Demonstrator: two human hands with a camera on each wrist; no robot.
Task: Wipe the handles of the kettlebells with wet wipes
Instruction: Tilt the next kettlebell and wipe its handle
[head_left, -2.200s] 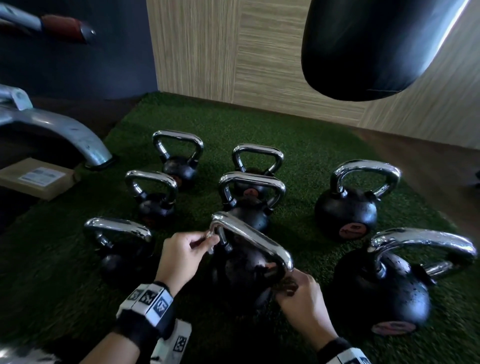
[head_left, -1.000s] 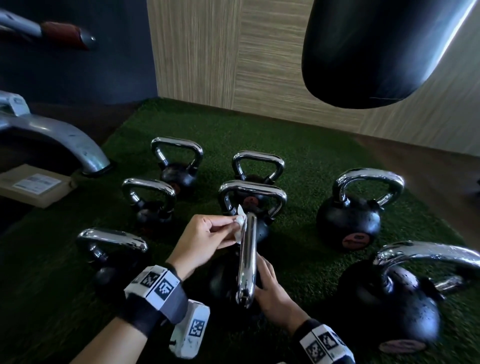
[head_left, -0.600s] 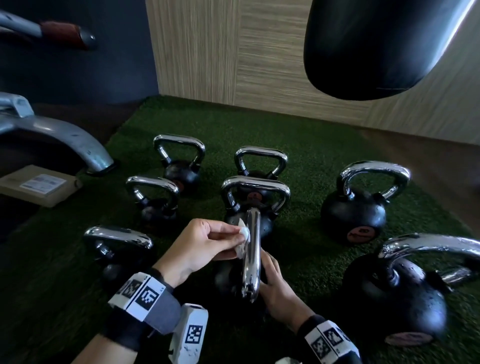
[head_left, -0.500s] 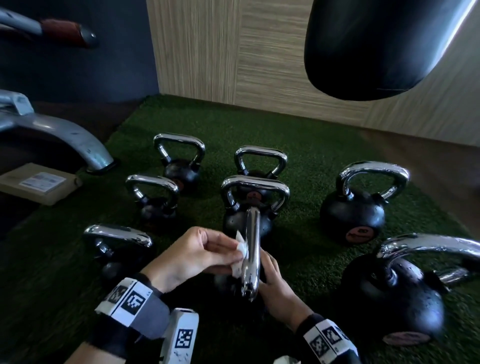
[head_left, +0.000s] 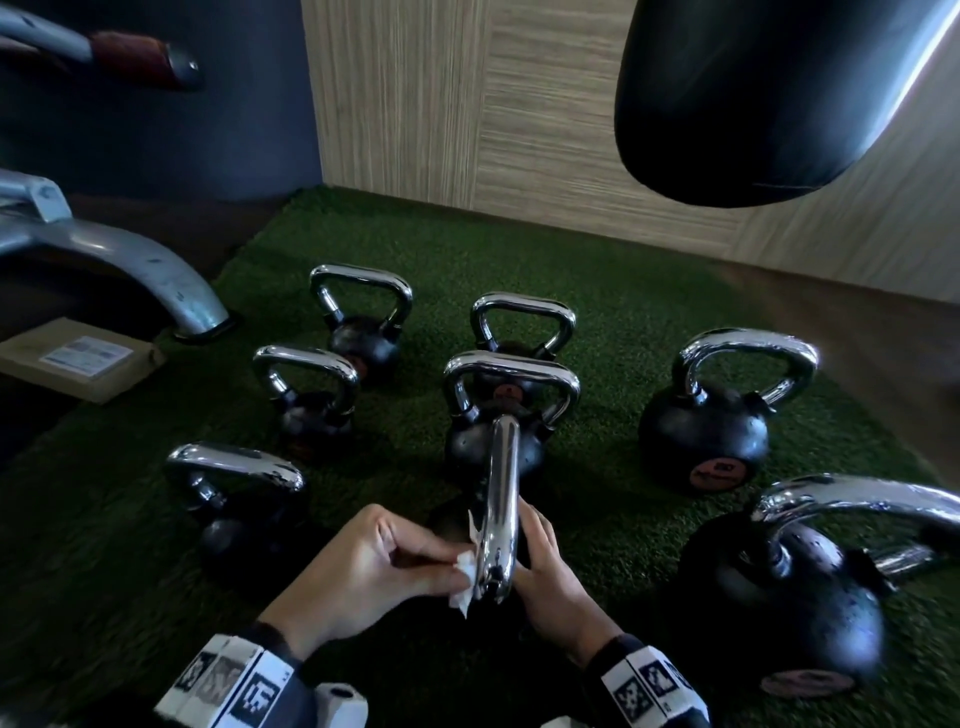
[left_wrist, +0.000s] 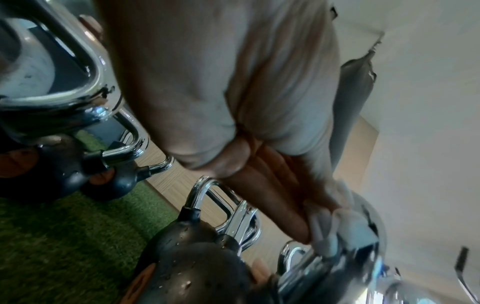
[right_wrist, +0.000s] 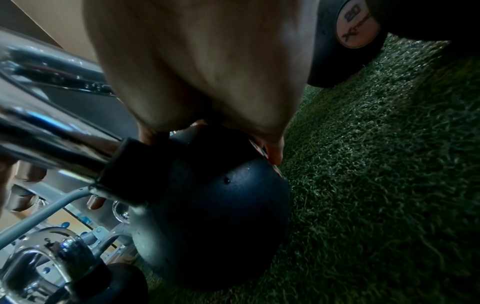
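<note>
Several black kettlebells with chrome handles stand on green turf (head_left: 613, 312). The nearest middle kettlebell (right_wrist: 213, 195) has its handle (head_left: 503, 499) running straight away from me. My left hand (head_left: 426, 556) pinches a white wet wipe (head_left: 466, 574) against the left side of that handle, near its close end. The left wrist view shows the wipe (left_wrist: 335, 226) bunched at the fingertips (left_wrist: 296, 228) on the chrome. My right hand (head_left: 535, 540) rests with flat fingers on the right side of the black ball, under the handle; its fingertips (right_wrist: 274, 154) lie on the ball.
Other kettlebells stand close by: one at the left (head_left: 234, 499), a large one at the right (head_left: 810, 597), one just behind (head_left: 511, 405). A black punching bag (head_left: 779, 93) hangs above right. A grey machine leg (head_left: 130, 270) and a cardboard box (head_left: 78, 358) lie left.
The kettlebell was turned so its handle points away from me. My left hand has slid the wipe along the handle from the far end toward me. The right hand stays on the ball.
</note>
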